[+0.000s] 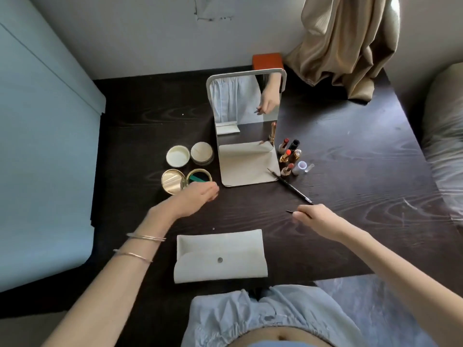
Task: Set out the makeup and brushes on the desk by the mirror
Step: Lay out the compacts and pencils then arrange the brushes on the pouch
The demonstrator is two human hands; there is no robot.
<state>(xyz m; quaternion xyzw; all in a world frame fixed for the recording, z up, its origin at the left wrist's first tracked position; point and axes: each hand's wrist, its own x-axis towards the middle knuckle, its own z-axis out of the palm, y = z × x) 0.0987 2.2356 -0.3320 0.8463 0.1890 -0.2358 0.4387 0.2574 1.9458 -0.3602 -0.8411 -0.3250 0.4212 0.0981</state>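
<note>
A white standing mirror (246,101) sits mid-desk on its flat base (248,169). Left of it lie an open gold compact (186,180), a white lid (178,156) and a round powder jar (202,152). Several lipsticks (288,156) stand right of the mirror. A thin black brush (288,185) lies slanted from the base's front right corner. My right hand (315,221) is shut on a small dark-tipped brush (290,211). My left hand (198,196) hovers by the compact, blurred, fingers curled; nothing shows in it. A white pouch (220,255) lies near me.
The dark wooden desk (363,176) meets a pale blue panel (45,146) on the left. A beige curtain (348,43) drapes onto the back right corner beside an orange box (267,60). A cushion (443,136) borders the right edge.
</note>
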